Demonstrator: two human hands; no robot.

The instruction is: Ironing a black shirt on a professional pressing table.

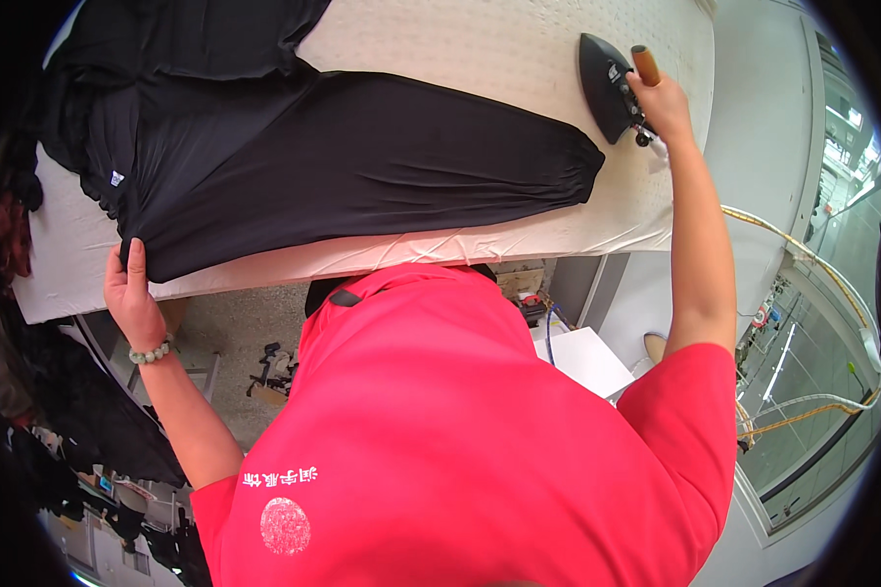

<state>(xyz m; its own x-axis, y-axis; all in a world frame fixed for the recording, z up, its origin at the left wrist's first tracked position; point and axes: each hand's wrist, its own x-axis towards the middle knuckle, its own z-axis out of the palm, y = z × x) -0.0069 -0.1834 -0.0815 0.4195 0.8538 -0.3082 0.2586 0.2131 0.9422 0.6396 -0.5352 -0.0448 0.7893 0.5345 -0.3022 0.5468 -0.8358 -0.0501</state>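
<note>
1. The ironing table (480,29) has a pale padded cover, wrinkled along the tabletop's near edge and toward its near right corner.
2. The black trousers (382,157) lie across the left and middle of the tabletop. One leg stretches toward the right edge, its lower seam running roughly along the near edge; its gathered cuff (587,174) stops short of the right edge. The gathered waistband (108,201) lies toward the left edge, and creases fan out from it.
3. A red short-sleeved shirt (519,421) covers the person's torso, close against the near edge.
4. The black iron (605,86) is over the tabletop near its right edge, just beside the cuff; whether its sole rests flat I cannot tell.
5. The right hand (663,104) is wrapped around the iron's brown handle (646,66).
6. The left hand (135,303), at the near edge toward the near left corner, pinches the waistband's near end between thumb and fingers.
7. A beaded bracelet (152,351) circles the left wrist.
8. A small white label (116,178) shows on the trousers beside the waistband.
</note>
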